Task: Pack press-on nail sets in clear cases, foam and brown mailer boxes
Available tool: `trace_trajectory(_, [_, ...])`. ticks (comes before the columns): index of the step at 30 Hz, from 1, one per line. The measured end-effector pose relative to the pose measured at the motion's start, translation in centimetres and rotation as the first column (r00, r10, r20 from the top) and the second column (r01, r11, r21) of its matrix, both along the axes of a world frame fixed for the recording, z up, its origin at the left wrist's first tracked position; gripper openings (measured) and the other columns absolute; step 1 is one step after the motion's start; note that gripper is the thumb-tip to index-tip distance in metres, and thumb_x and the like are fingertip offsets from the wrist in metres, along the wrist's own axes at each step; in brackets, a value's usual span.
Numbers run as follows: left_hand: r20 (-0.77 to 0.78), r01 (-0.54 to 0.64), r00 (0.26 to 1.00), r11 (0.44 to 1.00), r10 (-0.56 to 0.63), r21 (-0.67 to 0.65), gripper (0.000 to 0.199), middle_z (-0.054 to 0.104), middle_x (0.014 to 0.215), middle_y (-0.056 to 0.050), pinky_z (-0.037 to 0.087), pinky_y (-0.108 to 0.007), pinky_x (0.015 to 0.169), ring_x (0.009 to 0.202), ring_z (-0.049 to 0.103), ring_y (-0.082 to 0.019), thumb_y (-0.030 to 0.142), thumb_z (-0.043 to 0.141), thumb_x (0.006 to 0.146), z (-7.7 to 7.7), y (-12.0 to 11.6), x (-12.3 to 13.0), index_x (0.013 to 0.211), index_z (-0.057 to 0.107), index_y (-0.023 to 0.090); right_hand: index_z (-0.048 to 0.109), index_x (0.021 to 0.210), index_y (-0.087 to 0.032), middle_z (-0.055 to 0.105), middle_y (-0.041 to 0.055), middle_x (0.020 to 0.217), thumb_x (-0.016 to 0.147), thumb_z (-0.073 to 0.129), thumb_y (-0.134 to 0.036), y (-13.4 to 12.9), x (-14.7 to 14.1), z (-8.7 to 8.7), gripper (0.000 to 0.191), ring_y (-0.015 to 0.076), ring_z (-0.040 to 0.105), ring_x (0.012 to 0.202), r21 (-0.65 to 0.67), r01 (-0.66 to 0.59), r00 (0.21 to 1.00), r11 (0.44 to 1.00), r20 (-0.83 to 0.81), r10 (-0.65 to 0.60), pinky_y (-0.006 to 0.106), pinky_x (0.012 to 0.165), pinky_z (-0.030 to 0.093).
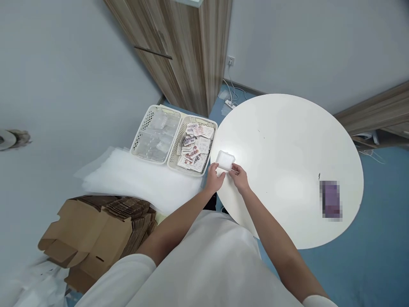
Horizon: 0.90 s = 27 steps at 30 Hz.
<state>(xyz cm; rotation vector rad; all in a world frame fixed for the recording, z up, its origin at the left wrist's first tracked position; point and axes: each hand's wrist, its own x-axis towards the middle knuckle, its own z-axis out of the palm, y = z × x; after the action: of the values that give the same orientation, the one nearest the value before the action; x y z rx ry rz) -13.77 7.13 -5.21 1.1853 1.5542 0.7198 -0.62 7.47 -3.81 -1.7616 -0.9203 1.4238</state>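
A small white packet point(225, 160), which looks like something wrapped in foam sheet, lies at the left edge of the round white table point(287, 140). My left hand point(215, 178) holds its near left corner, the thumb and fingers bent around the white material. At the near right corner, my right hand point(239, 176) grips it with curled fingers. A pale flap shows between the two hands. What is inside the packet cannot be seen.
Left of the table stand a basket of printed cards point(195, 147) and a basket of clear plastic packs point(156, 135). White foam sheets point(128, 175) and stacked flat cardboard boxes point(86, 230) lie nearer. A blurred purple object point(331, 199) rests on the table's right.
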Motion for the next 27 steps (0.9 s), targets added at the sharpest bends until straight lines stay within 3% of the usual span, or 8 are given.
trace_trajectory(5, [-0.035,0.074,0.996,0.994,-0.077,-0.074,0.059,0.007,0.141,-0.011,0.028,-0.038,0.102,0.129,0.022,-0.025,0.037,0.056,0.075,0.3,1.2,-0.5,0.126,0.03,0.022,0.045,0.117,-0.02,0.052,0.0091,0.118,0.067,0.054,-0.023,1.8,-1.6,-0.4,0.05,0.0167,0.056,0.096,0.023,0.025,0.999,0.999,-0.045,-0.024,0.033,0.082,0.047])
trace_trajectory(12, [-0.127,0.082,0.987,0.988,-0.098,-0.128,0.068,0.004,0.142,-0.01,0.019,-0.043,0.103,0.132,0.007,-0.03,0.039,0.058,0.072,0.7,1.3,0.0,0.13,0.026,0.025,0.044,0.12,-0.02,0.051,0.0083,0.119,0.068,0.052,-0.022,2.2,-2.0,-0.2,0.053,0.0161,0.055,0.098,0.035,0.021,1.0,0.999,-0.023,-0.02,0.033,0.085,0.047])
trace_trajectory(21, [-0.062,0.084,0.994,0.988,-0.092,-0.128,0.069,0.006,0.142,-0.008,0.021,-0.039,0.104,0.132,0.011,-0.025,0.032,0.058,0.072,0.8,1.5,-0.2,0.132,0.023,0.026,0.042,0.122,-0.022,0.045,0.0073,0.126,0.068,0.053,-0.025,2.3,-1.9,0.2,0.056,0.0177,0.05,0.107,0.021,0.014,0.999,1.0,-0.035,-0.013,0.035,0.09,0.043])
trace_trajectory(27, [-0.041,0.026,0.999,0.995,-0.03,-0.1,0.067,0.008,0.143,-0.009,0.025,-0.04,0.102,0.131,0.013,-0.027,0.029,0.06,0.071,1.2,-0.6,-0.2,0.13,0.029,0.024,0.029,0.129,-0.024,0.038,0.0095,0.13,0.07,0.052,-0.032,-0.1,-1.1,-0.1,0.063,0.0187,0.048,0.109,0.016,-0.011,0.998,1.0,0.06,0.01,0.035,0.086,0.045])
